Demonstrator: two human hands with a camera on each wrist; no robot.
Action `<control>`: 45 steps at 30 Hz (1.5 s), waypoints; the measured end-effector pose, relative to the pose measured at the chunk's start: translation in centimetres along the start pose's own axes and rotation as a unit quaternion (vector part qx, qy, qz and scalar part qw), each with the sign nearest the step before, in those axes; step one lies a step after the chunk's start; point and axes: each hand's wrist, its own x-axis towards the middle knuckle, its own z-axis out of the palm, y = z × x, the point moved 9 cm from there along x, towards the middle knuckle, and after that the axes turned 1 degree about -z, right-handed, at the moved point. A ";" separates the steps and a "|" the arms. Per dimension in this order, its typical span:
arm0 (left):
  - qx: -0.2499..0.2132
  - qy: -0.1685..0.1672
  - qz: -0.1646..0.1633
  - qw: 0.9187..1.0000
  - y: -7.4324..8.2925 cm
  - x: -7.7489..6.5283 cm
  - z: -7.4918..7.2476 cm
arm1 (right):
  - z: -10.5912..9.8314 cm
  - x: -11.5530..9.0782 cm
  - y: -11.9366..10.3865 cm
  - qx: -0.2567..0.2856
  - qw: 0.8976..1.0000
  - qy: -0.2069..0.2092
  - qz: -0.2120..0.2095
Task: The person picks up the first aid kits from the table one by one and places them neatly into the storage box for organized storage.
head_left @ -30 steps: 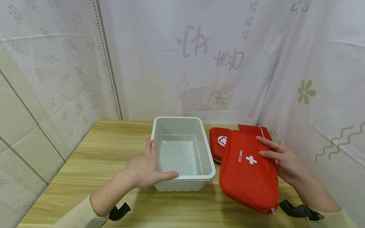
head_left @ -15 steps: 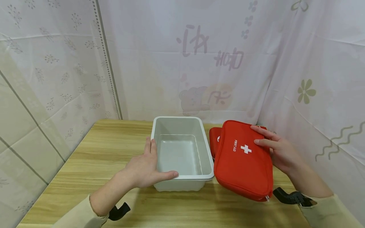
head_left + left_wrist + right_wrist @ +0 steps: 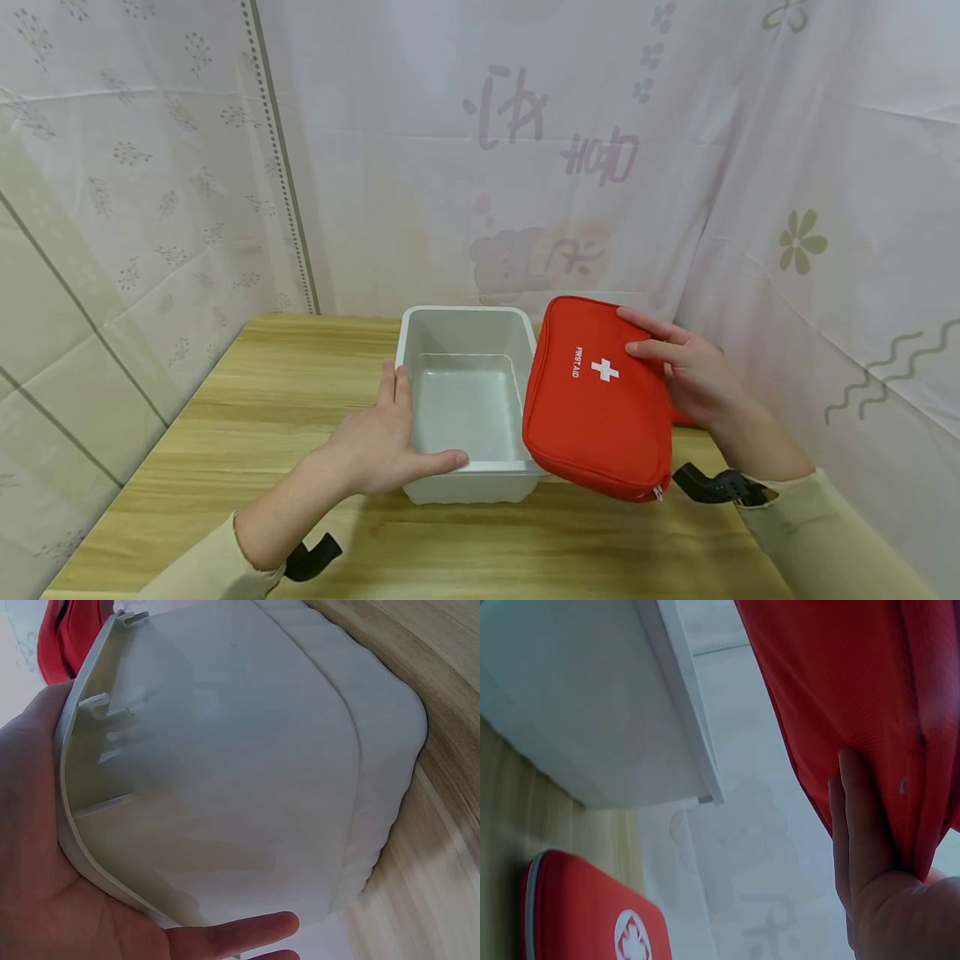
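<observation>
Pale curtain (image 3: 360,183) behind red pouch (image 3: 592,429), "FIRST AID" in white

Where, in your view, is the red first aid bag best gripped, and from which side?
I'd probably pinch the bag by its right edge, coming from the right: it is fairly flat, and the tub stands at its left. The right hand grips there.
</observation>
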 end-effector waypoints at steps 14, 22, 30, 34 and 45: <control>0.000 0.002 0.000 1.000 0.0 0.1 0.0 | 4.3 4.1 -1.3 -0.032 0.999 0.004 -0.021; 0.003 0.000 0.002 1.000 0.1 0.1 -0.1 | 6.7 7.0 -0.9 -0.046 0.999 0.021 -0.010; 0.002 -0.002 0.004 1.000 0.2 0.3 0.0 | 8.9 9.3 -1.0 -0.039 0.999 0.024 -0.007; 0.001 -0.004 0.004 1.000 0.1 0.3 0.0 | 10.3 10.3 -1.2 -0.048 0.998 0.026 -0.017; -0.011 -0.022 0.001 1.000 0.1 0.1 0.3 | 13.4 12.3 0.0 -0.094 0.995 0.018 -0.023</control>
